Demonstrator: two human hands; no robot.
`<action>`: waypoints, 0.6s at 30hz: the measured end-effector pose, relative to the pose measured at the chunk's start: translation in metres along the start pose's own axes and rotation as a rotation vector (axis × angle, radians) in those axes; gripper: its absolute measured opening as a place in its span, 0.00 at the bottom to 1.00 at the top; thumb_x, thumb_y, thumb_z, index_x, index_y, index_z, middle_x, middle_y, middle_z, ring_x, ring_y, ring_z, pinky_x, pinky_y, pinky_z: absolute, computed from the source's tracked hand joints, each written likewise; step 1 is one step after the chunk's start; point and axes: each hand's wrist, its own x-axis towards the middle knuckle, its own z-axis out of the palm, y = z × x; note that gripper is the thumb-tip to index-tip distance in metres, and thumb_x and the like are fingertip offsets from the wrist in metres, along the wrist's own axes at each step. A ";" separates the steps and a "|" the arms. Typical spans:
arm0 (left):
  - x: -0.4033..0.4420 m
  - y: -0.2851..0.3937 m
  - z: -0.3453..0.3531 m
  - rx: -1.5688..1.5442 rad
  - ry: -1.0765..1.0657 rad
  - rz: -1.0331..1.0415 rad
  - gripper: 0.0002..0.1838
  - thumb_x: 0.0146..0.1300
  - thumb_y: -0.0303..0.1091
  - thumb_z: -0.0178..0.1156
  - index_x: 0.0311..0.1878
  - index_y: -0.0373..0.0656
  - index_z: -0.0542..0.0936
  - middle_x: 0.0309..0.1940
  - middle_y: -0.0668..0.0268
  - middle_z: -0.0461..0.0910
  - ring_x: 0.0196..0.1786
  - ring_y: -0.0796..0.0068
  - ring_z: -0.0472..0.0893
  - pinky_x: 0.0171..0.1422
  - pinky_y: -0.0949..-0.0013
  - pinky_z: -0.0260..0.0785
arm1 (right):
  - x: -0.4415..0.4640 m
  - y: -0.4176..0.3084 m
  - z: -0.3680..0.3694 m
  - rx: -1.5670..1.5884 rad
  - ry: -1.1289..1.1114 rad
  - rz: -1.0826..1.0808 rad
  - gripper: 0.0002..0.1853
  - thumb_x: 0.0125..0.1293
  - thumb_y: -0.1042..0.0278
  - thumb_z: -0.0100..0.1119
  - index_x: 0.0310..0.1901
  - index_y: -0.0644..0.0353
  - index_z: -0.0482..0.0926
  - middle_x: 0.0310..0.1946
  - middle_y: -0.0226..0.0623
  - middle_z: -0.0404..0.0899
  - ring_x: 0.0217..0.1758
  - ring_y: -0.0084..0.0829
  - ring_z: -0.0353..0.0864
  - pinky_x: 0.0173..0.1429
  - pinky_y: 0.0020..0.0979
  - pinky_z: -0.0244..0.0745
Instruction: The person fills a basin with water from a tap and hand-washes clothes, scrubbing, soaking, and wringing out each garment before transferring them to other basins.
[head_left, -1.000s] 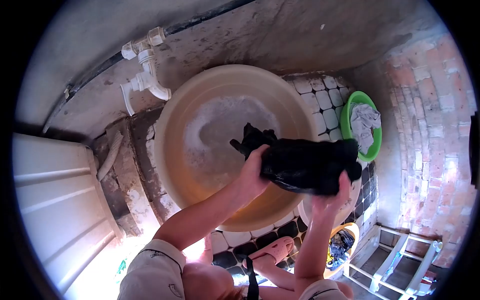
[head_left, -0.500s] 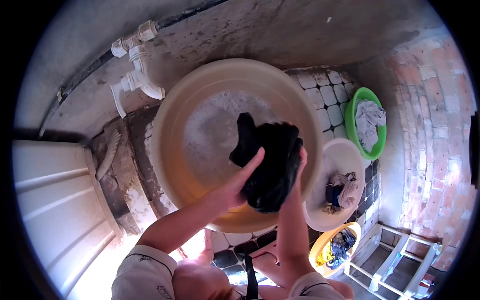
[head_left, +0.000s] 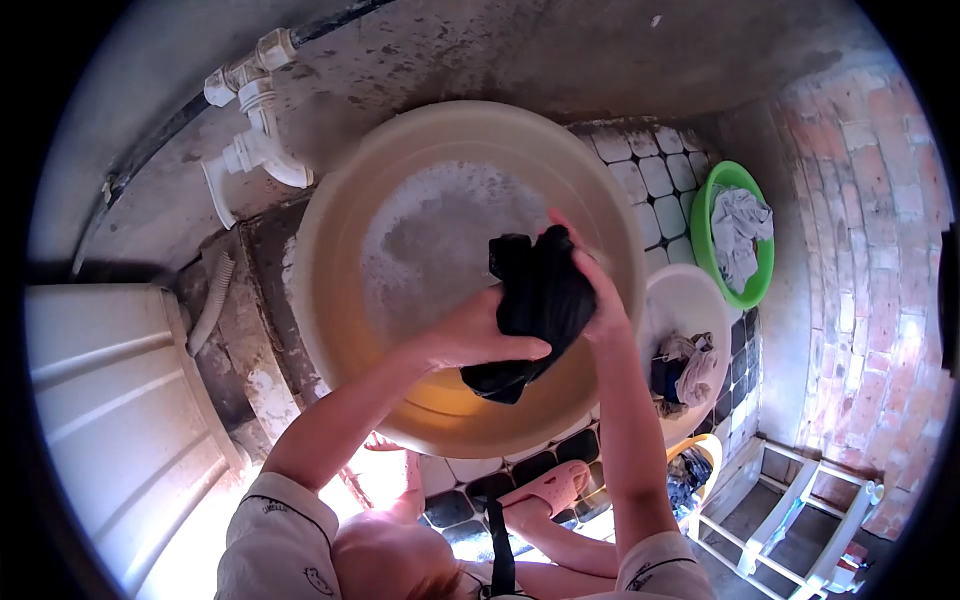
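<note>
Both my hands grip a wet-looking bundle of black cloth [head_left: 545,305], a garment whose kind I cannot make out. My left hand [head_left: 480,335] holds its left side, thumb lying across the front. Along the right edge, my right hand [head_left: 598,292] wraps around it, with fingertips showing at the top. The bundle is held over the large beige basin [head_left: 325,240], above its right half. Foamy, cloudy water [head_left: 420,235] lies in the bottom of the basin.
To the right stand a green basin [head_left: 702,240] with grey cloth, a pale basin [head_left: 690,290] with several garments, and a yellow basin [head_left: 712,455] with dark cloth. A white rack [head_left: 790,510] is at lower right, white pipes [head_left: 255,140] at upper left, and a ribbed white panel [head_left: 110,380] at left.
The black garment has turned and bunched smaller between my hands. My right hand has moved up along its edge, and my left thumb now lies lower across it. My view has shifted slightly.
</note>
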 end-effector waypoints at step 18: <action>0.004 0.016 0.004 0.251 -0.123 -0.330 0.33 0.33 0.33 0.73 0.46 0.37 0.72 0.39 0.61 0.77 0.42 0.72 0.76 0.48 0.70 0.69 | -0.008 -0.024 0.012 -0.653 0.336 0.136 0.26 0.46 0.55 0.65 0.41 0.69 0.75 0.33 0.43 0.78 0.39 0.36 0.79 0.44 0.33 0.73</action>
